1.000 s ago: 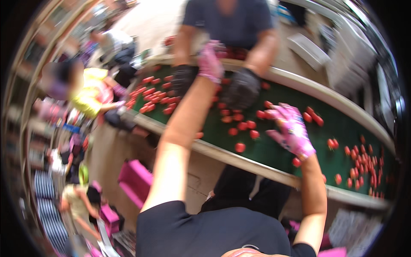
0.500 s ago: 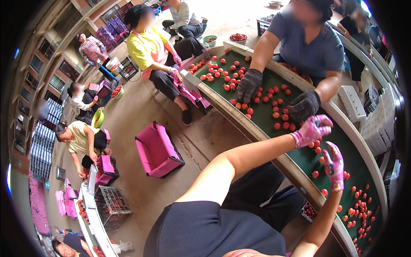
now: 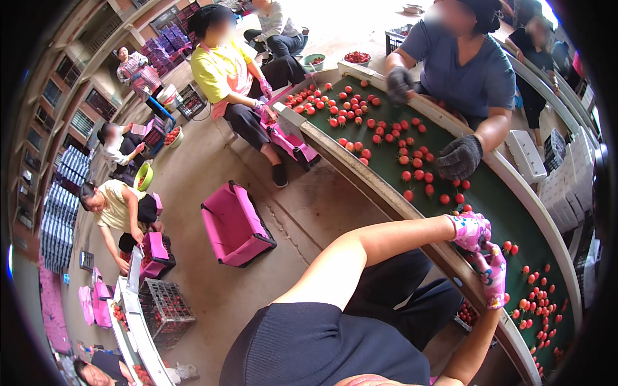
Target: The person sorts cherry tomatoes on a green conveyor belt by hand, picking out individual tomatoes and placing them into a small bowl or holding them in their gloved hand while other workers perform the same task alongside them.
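My left hand (image 3: 471,231), in a pink patterned glove, is over the near side of the green conveyor belt (image 3: 444,204), fingers curled downward. Right below it, my right hand (image 3: 493,275) wears a similar glove and bends its fingers up to meet it. The fingertips of both come together, and whatever lies between them is hidden. Red cherry tomatoes (image 3: 419,174) are scattered on the belt beyond my left hand. Another loose group of tomatoes (image 3: 534,299) lies to the right of my right hand.
Across the belt, a co-worker in dark gloves (image 3: 459,157) reaches over it. Pale rails (image 3: 360,170) border the belt. A pink crate (image 3: 237,225) stands on the floor to the left. Another person in yellow (image 3: 219,74) sits at the belt's far end.
Both my hands have come together near the belt's near rail; the left has moved down. The co-worker's one dark glove has withdrawn to the far rail. Tomatoes have shifted along the belt.
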`<state>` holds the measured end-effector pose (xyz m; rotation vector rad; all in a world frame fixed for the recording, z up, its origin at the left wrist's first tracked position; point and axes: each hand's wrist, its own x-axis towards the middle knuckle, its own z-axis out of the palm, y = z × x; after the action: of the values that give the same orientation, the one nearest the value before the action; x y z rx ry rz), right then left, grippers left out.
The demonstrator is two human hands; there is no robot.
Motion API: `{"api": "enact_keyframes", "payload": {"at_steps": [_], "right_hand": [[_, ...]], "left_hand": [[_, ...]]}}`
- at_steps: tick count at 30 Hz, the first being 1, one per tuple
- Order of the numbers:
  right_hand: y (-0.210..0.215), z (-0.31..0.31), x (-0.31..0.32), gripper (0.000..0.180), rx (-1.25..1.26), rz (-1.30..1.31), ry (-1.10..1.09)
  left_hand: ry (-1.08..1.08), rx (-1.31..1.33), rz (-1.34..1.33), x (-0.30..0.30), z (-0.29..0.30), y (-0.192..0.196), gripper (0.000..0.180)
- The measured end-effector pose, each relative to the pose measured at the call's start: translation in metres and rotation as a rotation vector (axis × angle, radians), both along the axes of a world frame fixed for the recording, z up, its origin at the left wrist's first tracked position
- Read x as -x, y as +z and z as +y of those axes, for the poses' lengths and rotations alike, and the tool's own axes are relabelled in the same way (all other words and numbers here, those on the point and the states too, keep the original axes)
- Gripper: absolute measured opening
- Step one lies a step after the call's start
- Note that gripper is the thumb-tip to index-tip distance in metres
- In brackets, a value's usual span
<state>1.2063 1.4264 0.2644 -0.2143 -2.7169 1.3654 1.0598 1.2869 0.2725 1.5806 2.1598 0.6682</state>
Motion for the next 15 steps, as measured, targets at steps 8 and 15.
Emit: {"api": "enact_keyframes", "payload": {"at_steps": [8,15], "right_hand": [[-0.011,0.059,-0.04,0.025,-0.888,0.153,-0.513],[0.01,0.045,-0.029,0.061,-0.868,-0.467,-0.606]], "left_hand": [[0.295,-0.088,0.469,0.021,-0.017,-0.006,0.031],[-0.345,-0.397,0.138,-0.016,0.024,-0.035,0.034]]}}
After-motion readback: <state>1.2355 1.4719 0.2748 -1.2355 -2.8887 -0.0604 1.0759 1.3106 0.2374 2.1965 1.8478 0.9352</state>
